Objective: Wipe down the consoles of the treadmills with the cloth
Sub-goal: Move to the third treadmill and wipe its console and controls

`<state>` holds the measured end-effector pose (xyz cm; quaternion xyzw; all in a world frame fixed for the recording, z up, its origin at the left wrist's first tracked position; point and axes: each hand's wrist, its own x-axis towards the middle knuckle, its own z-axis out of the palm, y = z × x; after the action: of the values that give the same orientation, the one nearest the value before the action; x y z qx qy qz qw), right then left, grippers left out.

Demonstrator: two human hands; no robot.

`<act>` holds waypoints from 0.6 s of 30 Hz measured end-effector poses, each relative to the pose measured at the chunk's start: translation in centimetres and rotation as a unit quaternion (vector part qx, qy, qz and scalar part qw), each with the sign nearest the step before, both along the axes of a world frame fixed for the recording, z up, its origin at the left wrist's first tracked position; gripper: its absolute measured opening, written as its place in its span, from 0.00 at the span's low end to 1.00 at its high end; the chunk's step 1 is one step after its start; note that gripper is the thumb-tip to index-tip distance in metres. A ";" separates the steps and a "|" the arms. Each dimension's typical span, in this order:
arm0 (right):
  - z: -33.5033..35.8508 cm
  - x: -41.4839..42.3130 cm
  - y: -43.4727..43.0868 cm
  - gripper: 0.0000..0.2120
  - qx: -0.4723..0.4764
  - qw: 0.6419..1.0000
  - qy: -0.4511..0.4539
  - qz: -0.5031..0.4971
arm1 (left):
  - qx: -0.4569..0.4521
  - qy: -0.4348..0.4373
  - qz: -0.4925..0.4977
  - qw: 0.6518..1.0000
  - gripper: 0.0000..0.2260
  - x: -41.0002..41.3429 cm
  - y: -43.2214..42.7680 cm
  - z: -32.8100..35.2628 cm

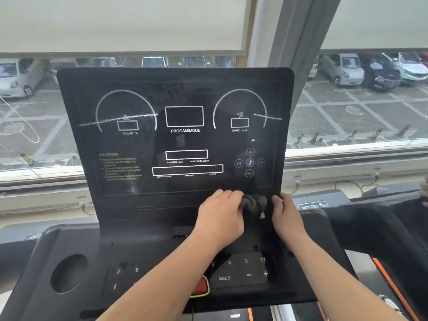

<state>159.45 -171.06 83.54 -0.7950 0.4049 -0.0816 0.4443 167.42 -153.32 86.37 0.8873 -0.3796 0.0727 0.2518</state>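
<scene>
Dark grey cloth [253, 202] sits bunched against the lower edge of the upright screen on the console [176, 140], between both hands. The left hand [220, 212] has its fingers curled together over the cloth's left side and grips it. The right hand [286, 209] lies just beside the cloth with its fingers close together, touching the right side. I cannot tell whether they pinch it or only rest against it.

From my seat I judge this console far from finished. A white streak [120, 118] runs across the incline dial, a second streak [267, 117] crosses the speed dial, and a pale smudge [134, 188] marks the screen's lower left. The upper screen therefore needs a pass, and the flat keypad deck [245, 272] below the hands shows no sign either way. A second treadmill [312, 205] shows at the right edge, and its console is out of view, so I count it as work left.

Counted: one cloth, two hands, two treadmills in view, two long streaks and one smudge. On the deck there are also one round cup holder [69, 273] and one red safety key [201, 286]
</scene>
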 end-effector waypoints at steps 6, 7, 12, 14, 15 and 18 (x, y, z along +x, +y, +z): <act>1.6 0.7 2.2 0.20 -0.043 0.996 0.002 -0.083 | -0.001 0.002 0.036 0.999 0.11 2.6 7.0 0.4; 2.2 0.7 2.9 0.21 -0.060 0.993 -0.009 -0.104 | -0.003 0.001 0.042 0.999 0.11 3.0 8.2 0.2; 4.0 1.3 9.4 0.17 -0.226 0.968 -0.087 -0.068 | -0.012 0.017 0.060 0.998 0.10 5.0 13.7 -0.2; 4.2 2.0 12.3 0.14 -0.205 0.970 -0.128 -0.026 | -0.012 0.021 0.062 0.998 0.10 5.5 15.7 -0.2; 4.3 2.4 13.8 0.11 -0.169 0.975 -0.142 0.002 | -0.011 0.022 0.064 0.998 0.11 5.8 16.7 -0.2; 3.7 3.6 17.3 0.08 -0.110 0.979 -0.145 0.088 | 0.001 0.020 0.072 0.997 0.13 6.9 19.8 -0.5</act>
<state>163.02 -153.78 87.27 -0.8512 0.2530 -0.2007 0.4137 174.30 -133.54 85.87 0.9137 -0.3096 0.0723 0.2530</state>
